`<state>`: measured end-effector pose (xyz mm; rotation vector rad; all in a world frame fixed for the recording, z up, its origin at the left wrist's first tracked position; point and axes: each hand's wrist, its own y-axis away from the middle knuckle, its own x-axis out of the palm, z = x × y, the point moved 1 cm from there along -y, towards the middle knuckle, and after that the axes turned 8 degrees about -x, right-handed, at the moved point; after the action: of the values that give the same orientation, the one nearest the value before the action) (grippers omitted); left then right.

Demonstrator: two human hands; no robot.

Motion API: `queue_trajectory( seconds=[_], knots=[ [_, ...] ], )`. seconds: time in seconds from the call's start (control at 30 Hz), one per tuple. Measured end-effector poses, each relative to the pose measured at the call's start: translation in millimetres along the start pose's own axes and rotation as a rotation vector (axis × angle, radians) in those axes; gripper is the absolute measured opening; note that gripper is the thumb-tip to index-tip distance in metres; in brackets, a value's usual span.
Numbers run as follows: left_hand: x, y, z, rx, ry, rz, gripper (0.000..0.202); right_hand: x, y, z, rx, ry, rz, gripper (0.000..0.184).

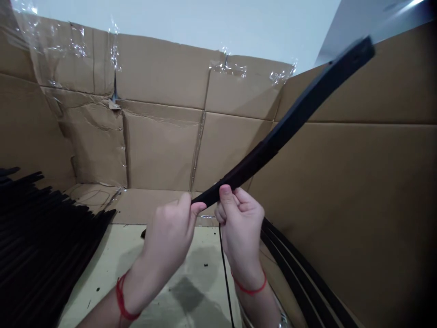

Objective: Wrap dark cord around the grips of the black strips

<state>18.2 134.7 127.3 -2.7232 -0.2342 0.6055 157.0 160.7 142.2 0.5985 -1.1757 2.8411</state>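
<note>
A long, black, slightly curved bar [300, 109] slants up to the right in the head view, with a hole near its blurred far end. Its middle stretch looks darker, as if wrapped. My left hand [172, 223] is closed around the lower end, thumb along the bar. Just up from it, my right hand [241, 218] grips the bar's underside with the thumb pressed on top. A thin black cord [224, 264] hangs from beneath my right fingers; how it joins the bar is hidden.
Many black bars [44, 228] lie stacked at the left. Several long black strips [300, 273] lean at the lower right. Taped cardboard walls [160, 146] enclose the pale work surface [191, 291], which has small dark scraps on it.
</note>
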Motion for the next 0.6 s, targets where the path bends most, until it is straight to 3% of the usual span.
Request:
queue_trajectory(
  seconds=[0.03,0.13,0.17,0.27,0.3,0.37,0.4,0.43,0.5,0.53,0.57,0.6],
  knots=[
    [2.0,0.4,0.0,-0.004,0.017,0.004,0.045,0.9,-0.1,-0.6,0.059,-0.049,0.051,0.027],
    [6.8,3.2,-0.3,-0.041,0.189,0.373,0.054,1.4,-1.8,-1.8,0.162,-0.134,0.163,0.032],
    [6.3,3.9,-0.6,-0.031,0.196,0.39,0.053,0.8,-2.5,-2.2,0.135,-0.131,0.133,0.031],
    [2.1,3.7,-1.5,0.027,0.13,0.161,0.043,0.1,-3.1,-4.6,0.069,-0.131,0.064,0.03],
    [2.0,3.3,-1.4,0.005,0.156,0.189,0.045,0.8,-2.7,-5.9,0.086,-0.137,0.104,0.03],
    [3.5,2.3,-0.8,-0.068,0.266,0.415,0.053,2.0,-1.1,-7.9,0.09,-0.108,0.163,0.029],
    [3.7,1.6,-0.5,-0.084,0.289,0.47,0.056,2.2,-0.3,-8.5,0.048,-0.06,0.138,0.031],
    [3.0,0.5,0.0,-0.077,0.264,0.425,0.057,2.0,0.5,-8.7,-0.016,-0.004,0.074,0.036],
    [-0.9,-1.8,1.4,-0.034,0.134,0.145,0.056,2.3,2.0,-8.8,-0.095,0.057,-0.039,0.043],
    [-2.9,-2.7,2.3,-0.041,0.092,0.048,0.056,3.2,2.6,-8.9,-0.072,0.042,-0.026,0.042],
    [-3.9,-3.5,3.5,-0.081,0.084,0.049,0.057,4.5,3.1,-8.9,-0.016,0.006,0.035,0.038],
    [-4.0,-4.1,4.6,-0.137,0.111,0.146,0.061,6.1,3.8,-8.5,0.046,-0.033,0.113,0.034]
  ],
)
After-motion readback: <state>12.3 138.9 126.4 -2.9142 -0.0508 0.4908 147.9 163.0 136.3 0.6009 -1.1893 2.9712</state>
